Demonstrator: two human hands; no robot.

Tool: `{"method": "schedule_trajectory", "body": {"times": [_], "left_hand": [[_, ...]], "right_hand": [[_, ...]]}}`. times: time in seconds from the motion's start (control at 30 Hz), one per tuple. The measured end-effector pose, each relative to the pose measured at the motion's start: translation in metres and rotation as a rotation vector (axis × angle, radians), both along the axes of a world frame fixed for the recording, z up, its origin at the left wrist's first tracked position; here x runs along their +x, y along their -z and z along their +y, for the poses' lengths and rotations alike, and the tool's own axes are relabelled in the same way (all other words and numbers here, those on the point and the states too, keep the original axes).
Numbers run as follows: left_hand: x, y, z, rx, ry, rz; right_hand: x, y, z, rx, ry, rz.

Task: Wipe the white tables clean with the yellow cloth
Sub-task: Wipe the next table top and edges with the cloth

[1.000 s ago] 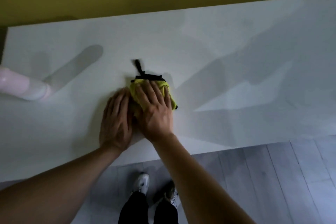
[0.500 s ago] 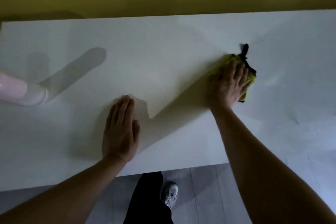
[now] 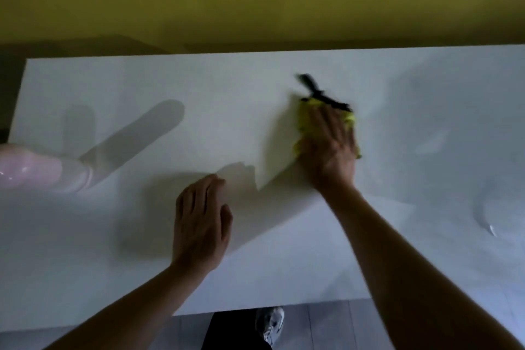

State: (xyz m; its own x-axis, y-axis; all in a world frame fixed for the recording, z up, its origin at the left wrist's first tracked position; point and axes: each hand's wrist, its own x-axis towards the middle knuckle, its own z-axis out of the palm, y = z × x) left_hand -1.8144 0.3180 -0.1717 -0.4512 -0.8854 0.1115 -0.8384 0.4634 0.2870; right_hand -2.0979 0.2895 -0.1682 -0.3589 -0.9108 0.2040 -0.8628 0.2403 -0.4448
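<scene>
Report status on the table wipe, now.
Right hand pressing yellow cloth flat on white table. Left hand flat on table. Pink bottle far left, clear of cloth.

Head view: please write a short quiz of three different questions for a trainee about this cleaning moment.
1. True or false: the left hand holds the yellow cloth.
2. Which object lies at the table's left edge? A. pink bottle B. red cup C. blue sponge
3. Fill in: the right hand presses the cloth onto the white ____.

Key: 1 false, it lies flat on the table; 2 A; 3 table.
</scene>
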Motion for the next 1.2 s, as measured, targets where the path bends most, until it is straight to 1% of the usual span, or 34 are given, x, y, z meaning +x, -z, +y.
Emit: {"method": "schedule_trajectory", "body": {"times": [0.07, 0.13, 0.23, 0.27, 0.3, 0.33, 0.47, 0.53, 0.6, 0.63, 0.7, 0.83, 0.9, 0.97, 1.0, 1.03, 1.1, 1.17, 1.2], "left_hand": [[-0.006, -0.004, -0.029, -0.013, -0.006, 0.002], [-0.015, -0.007, -0.064, -0.002, -0.054, -0.006], [-0.029, -0.005, -0.104, 0.028, -0.11, -0.025], [-0.033, -0.003, -0.111, 0.028, -0.116, -0.026], [-0.035, -0.001, -0.115, 0.023, -0.12, -0.026], [-0.035, 0.002, -0.117, 0.015, -0.121, -0.024], [-0.033, 0.01, -0.118, -0.039, -0.12, -0.003], [-0.033, 0.009, -0.118, -0.03, -0.116, -0.011], [-0.035, 0.007, -0.119, -0.013, -0.124, -0.012], [-0.035, 0.006, -0.119, 0.0, -0.13, -0.01], [-0.036, 0.005, -0.118, 0.022, -0.136, -0.015], [-0.034, 0.007, -0.12, 0.039, -0.133, -0.042], [-0.035, 0.009, -0.121, 0.033, -0.134, -0.047], [-0.037, 0.009, -0.121, 0.031, -0.144, -0.047], [-0.037, 0.009, -0.121, 0.026, -0.149, -0.045], [-0.037, 0.009, -0.121, 0.016, -0.152, -0.048], [-0.038, 0.009, -0.12, 0.001, -0.142, -0.045], [-0.036, 0.009, -0.121, 0.002, -0.138, -0.046], [-0.036, 0.009, -0.121, 0.004, -0.141, -0.046]], "right_hand": [[-0.034, -0.004, 0.002, 0.082, 0.204, -0.024], [-0.045, -0.006, -0.004, 0.171, 0.384, -0.063], [-0.026, -0.004, -0.02, 0.189, 0.576, -0.072], [-0.011, -0.003, -0.027, 0.189, 0.598, -0.065], [0.008, -0.002, -0.034, 0.177, 0.568, -0.054], [0.03, -0.002, -0.041, 0.149, 0.485, -0.043], [0.104, 0.001, -0.075, 0.037, -0.044, -0.021], [0.102, 0.003, -0.085, 0.034, -0.171, -0.005], [0.081, 0.004, -0.088, 0.01, -0.232, 0.006], [0.066, 0.004, -0.087, 0.004, -0.229, 0.011], [0.024, 0.001, -0.088, 0.01, -0.11, 0.015], [-0.061, -0.007, -0.095, 0.15, 0.294, 0.018], [-0.074, -0.007, -0.104, 0.185, 0.479, -0.043], [-0.061, -0.005, -0.118, 0.216, 0.591, -0.077], [-0.046, -0.003, -0.127, 0.242, 0.577, -0.059], [-0.024, -0.001, -0.137, 0.268, 0.498, -0.027], [0.031, -0.001, -0.157, 0.266, 0.206, 0.036], [0.087, -0.004, -0.174, 0.202, -0.114, 0.024], [0.104, -0.005, -0.18, 0.17, -0.217, 0.007]]}}
